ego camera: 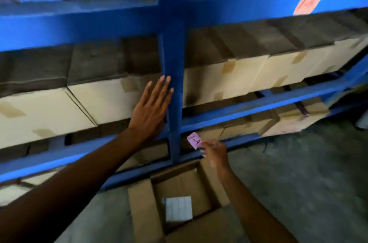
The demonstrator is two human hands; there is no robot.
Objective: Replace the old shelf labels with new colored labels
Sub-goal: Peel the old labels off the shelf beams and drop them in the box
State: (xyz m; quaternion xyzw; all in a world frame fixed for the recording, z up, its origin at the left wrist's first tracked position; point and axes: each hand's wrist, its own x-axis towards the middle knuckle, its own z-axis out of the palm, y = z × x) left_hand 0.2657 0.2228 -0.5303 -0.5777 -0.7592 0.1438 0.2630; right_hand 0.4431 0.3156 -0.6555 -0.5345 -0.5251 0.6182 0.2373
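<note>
A blue metal shelf rack (173, 47) fills the view, loaded with cardboard boxes. My left hand (151, 107) lies flat with straight fingers against the rack's upright post. Low down, my right hand (214, 152) pinches a small pink label (194, 140) with red writing that reads like "1-4", held in front of the lowest shelf beam just right of the post. An orange-pink label (307, 4) is stuck on the upper beam at the right.
An open cardboard box (205, 183) stands on the concrete floor below my hands, with a white sheet (178, 208) inside. Taped cartons (249, 75) line the shelves. Bare floor (308, 173) stretches to the right.
</note>
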